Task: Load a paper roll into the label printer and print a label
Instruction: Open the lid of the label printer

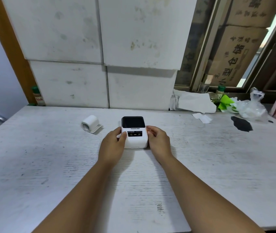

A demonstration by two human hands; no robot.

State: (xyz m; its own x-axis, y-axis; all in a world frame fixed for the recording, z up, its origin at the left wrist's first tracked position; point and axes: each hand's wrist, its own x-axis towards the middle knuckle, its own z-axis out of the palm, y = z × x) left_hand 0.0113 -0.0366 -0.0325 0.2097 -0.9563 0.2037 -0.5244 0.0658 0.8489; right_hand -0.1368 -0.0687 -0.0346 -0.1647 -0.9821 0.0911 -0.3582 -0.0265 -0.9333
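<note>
Label printer (134, 133), white body with a dark lid panel at the far end and a small dark control strip across the middle, flat on the white wood-grain table (49, 165), at its centre, lid closed. Left hand (112, 145) against the printer's left side, fingers curled round the edge, thumb resting on top beside the control strip; gripping the body. Right hand (159, 142) against the right side, fingers bent and pressed to the wall of the printer, likewise gripping it, so that the printer sits clasped between both hands. Paper roll (91, 123), white, lying on its side to the left of the printer and slightly farther back, apart from it, core opening facing forward-left, a short loose tail of paper spread on the table at its right. Large white stained boxes (103, 47) stacked against the far edge of the table. Dark stain (241, 123) on the table at far right. Crumpled white paper (194, 102), a green scrap (225, 102), a clear plastic bag (253, 106) and a green-capped bottle (221, 90) along the window ledge at right. Another green-capped bottle (37, 96) at the far left corner. Cardboard cartons (238, 52) with printed characters visible through the window.
</note>
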